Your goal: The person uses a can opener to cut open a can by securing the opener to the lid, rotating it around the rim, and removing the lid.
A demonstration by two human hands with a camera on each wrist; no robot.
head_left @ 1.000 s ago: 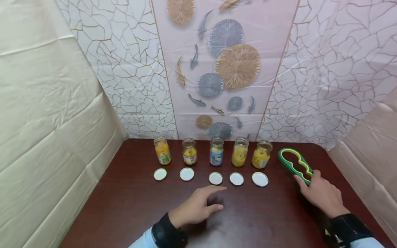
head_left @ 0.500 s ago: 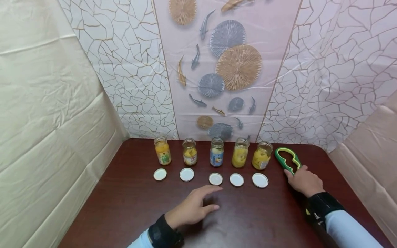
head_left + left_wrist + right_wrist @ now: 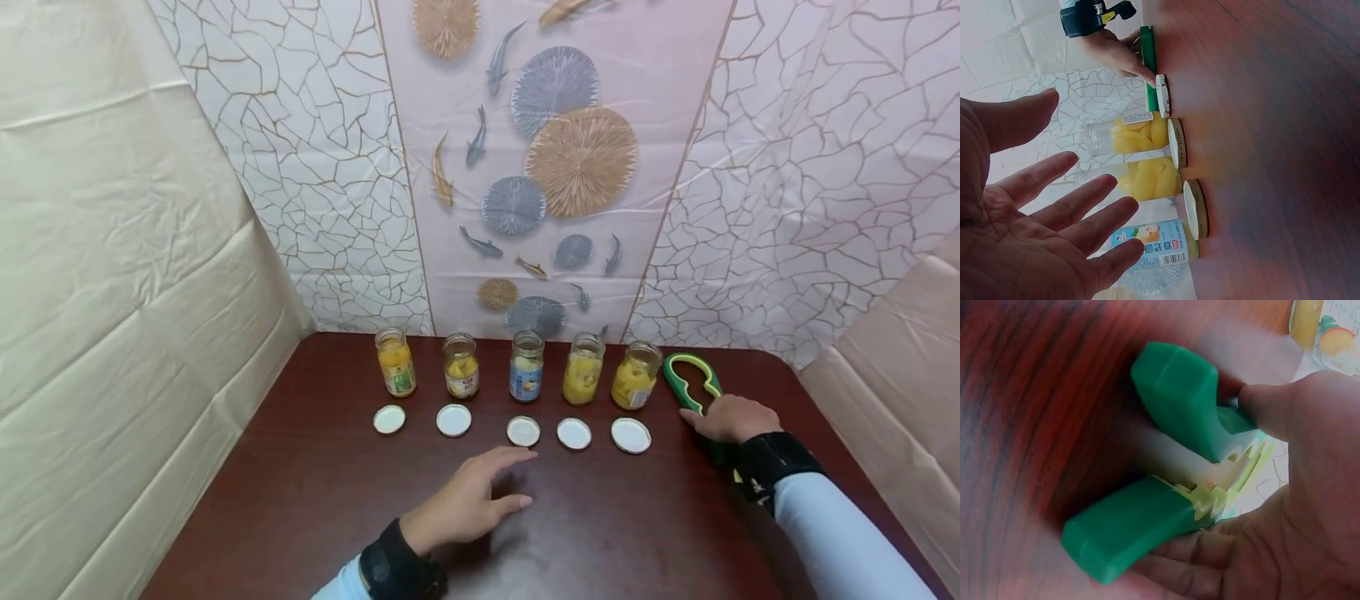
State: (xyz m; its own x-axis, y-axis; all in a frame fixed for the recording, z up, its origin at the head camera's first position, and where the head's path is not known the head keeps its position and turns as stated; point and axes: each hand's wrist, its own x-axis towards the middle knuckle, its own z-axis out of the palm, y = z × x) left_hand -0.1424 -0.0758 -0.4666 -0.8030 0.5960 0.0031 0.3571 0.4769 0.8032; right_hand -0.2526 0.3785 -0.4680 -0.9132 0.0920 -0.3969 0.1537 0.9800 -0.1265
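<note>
At the right of the table, my right hand point(image 3: 731, 418) grips a green jar opener point(image 3: 677, 385) with a yellow-green wavy inner edge. In the right wrist view, the thumb presses one green arm point(image 3: 1179, 400) and the fingers lie along the other. The opener is down at the table, its loop toward the back wall. My left hand point(image 3: 465, 500) hovers palm sideways over the front middle, fingers spread and holding nothing. Its fingertips are just in front of a white lid point(image 3: 522, 432) and a blue-labelled jar point(image 3: 527, 379).
Several lidless glass jars of yellow fruit, including an orange-filled jar point(image 3: 396, 367) and a wide jar point(image 3: 633, 379), stand in a row at the back. Lids, such as the rightmost lid point(image 3: 631, 436), lie before them on the dark red table point(image 3: 322, 500). Patterned cloth hangs behind.
My right hand has moved left and away from me, bringing the jar opener close beside the rightmost jar; its wrist has swung round. The left hand has barely shifted.
</note>
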